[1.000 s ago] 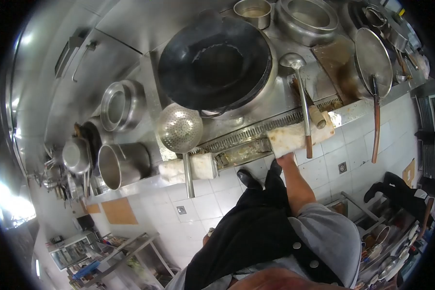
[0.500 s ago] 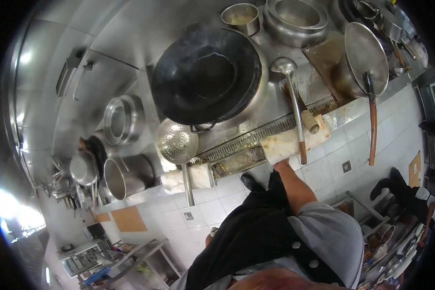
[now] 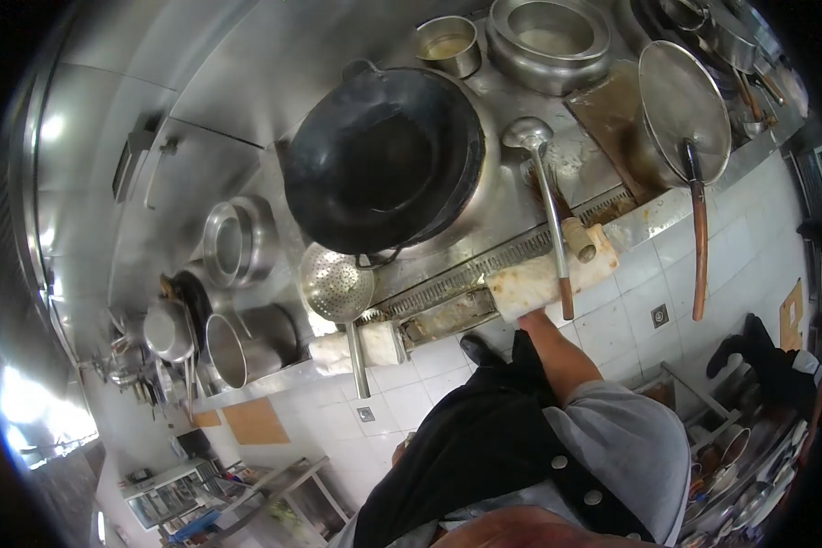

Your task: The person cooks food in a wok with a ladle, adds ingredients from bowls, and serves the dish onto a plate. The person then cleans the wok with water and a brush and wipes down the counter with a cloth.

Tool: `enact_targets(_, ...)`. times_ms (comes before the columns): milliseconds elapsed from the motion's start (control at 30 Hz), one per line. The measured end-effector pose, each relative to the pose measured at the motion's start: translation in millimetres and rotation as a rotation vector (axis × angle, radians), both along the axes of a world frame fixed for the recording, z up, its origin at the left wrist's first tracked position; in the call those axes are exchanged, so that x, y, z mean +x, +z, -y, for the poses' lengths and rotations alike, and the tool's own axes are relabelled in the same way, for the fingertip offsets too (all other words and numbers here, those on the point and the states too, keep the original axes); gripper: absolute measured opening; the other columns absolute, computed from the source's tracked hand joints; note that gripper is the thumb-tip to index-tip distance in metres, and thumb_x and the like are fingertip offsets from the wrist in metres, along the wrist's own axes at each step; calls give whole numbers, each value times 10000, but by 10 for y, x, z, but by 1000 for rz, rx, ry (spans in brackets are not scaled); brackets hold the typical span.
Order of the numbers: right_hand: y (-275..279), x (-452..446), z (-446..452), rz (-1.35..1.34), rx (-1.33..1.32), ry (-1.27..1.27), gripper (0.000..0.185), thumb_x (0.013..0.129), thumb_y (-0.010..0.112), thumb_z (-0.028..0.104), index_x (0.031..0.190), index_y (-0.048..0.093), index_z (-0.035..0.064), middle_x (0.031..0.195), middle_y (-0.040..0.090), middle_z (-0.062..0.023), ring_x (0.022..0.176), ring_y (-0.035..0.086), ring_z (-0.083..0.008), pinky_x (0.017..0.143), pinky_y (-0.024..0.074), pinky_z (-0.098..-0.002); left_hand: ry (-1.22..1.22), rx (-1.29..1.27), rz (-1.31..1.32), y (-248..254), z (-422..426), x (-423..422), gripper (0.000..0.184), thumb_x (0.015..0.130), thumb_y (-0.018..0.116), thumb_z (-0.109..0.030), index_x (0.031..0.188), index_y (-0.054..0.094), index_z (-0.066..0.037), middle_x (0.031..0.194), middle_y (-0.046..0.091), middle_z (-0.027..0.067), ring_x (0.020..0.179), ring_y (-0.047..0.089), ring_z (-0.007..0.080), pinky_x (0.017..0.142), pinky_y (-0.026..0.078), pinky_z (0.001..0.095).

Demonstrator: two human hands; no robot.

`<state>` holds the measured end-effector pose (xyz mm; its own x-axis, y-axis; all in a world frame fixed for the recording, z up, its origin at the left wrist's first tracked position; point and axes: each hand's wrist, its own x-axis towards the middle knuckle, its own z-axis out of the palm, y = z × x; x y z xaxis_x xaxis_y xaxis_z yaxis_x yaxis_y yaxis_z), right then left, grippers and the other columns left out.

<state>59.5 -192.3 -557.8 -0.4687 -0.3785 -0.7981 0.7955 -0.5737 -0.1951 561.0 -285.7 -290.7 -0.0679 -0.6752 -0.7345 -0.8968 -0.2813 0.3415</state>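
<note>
A large black wok sits on the steel stove. My right arm reaches down to the stove's front edge, and my right hand is mostly hidden beneath a folded, stained cloth; its fingers do not show. Above that cloth lie a ladle with a wooden handle and a brush. Only a small part of my left hand shows beside the black apron, low in the view; a small pale thing is at it, too small to name. A perforated skimmer rests across another folded cloth, left of the wok.
Steel pots and pans stand at the left. A small pot, a wide pot and a strainer with a long handle are at the back and right. Another person's dark-clothed legs show at the right, near racks.
The view has shifted, so the wok and ladle sit further left and the left-hand pots lower. Steam over the wok has thinned. Both arms keep nearly the same pose.
</note>
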Motion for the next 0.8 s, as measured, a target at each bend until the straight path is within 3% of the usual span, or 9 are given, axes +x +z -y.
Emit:
enact_targets(200, 87, -78, -283, -72, 208, 470, 457, 1068, 480, 528, 1316, 605, 165, 1199, 737, -66, 1039, 736, -269, 834, 622, -537, -499, -328, -318, 1300, 272, -1786, 224, 927, 758, -176, 1092, 710, -33, 1014, 748, 137, 951, 717, 287, 880, 554, 413)
enact_targets(300, -131, -73, -615, -92, 523, 1012, 282, 1005, 660, 431, 1025, 733, 159, 1140, 758, -87, 937, 743, -284, 839, 610, -472, -689, -502, -422, 1380, 638, -2311, 506, 813, 823, -109, 1276, 642, -14, 1165, 714, 187, 1113, 689, 381, 953, 549, 415)
enact_targets(333, -276, 30, -869, -377, 495, 1059, 318, 1008, 658, 428, 1062, 711, 119, 1049, 743, -94, 849, 738, -268, 734, 610, -445, -774, -623, -466, 1498, 746, -2557, 585, 802, 850, -120, 1324, 612, -7, 1206, 697, 205, 1130, 680, 399, 964, 549, 420)
enact_targets(433, 568, 374, -1480, -483, 478, 1104, 435, 996, 671, 455, 1165, 681, 55, 950, 725, -115, 744, 736, -243, 585, 614, -418, -940, -936, -515, 1718, 1200, -3169, 642, 810, 856, -117, 1362, 566, 37, 1504, 539, 250, 1309, 579, 442, 1101, 477, 476)
enact_targets(500, 1287, 690, -1684, -412, 634, 1245, 410, 982, 706, 381, 1233, 675, 57, 979, 730, -136, 770, 745, -264, 528, 613, -408, -952, -1104, -792, 2071, 1587, -3653, 559, 847, 808, -99, 1323, 570, 73, 1521, 526, 235, 1352, 543, 442, 1136, 447, 484)
enact_targets(533, 1360, 913, -1835, -547, 637, 1308, 436, 997, 684, 417, 1221, 678, 43, 931, 717, -148, 666, 723, -284, 538, 625, -423, -963, -1155, -780, 2109, 1702, -3764, 493, 831, 785, -80, 1262, 598, 68, 1527, 520, 236, 1357, 538, 444, 1135, 444, 487)
enact_targets(600, 1592, 1403, -2137, -612, 769, 1575, 552, 977, 674, 500, 1228, 682, 10, 926, 736, -189, 758, 751, -294, 560, 611, -426, -1006, -1164, -771, 2105, 1926, -3925, 423, 779, 743, -88, 1167, 612, 17, 1311, 642, 221, 1212, 604, 431, 1042, 474, 520)
enact_targets(700, 1761, 2283, -2512, -477, 808, 1553, 537, 975, 672, 485, 1236, 684, 17, 961, 736, -187, 799, 744, -294, 607, 602, -429, -1088, -939, -589, 1714, 2214, -3957, 351, 798, 736, -131, 1102, 605, -16, 1145, 665, 178, 1110, 620, 398, 972, 479, 521)
enact_targets(800, 1818, 3142, -2644, -348, 838, 1441, 522, 973, 670, 470, 1244, 686, 24, 996, 737, -184, 840, 736, -294, 653, 593, -433, -1097, -1068, -709, 1549, 2289, -3970, 323, 778, 739, -138, 1051, 598, -35, 1081, 655, 160, 1071, 620, 381, 938, 475, 507)
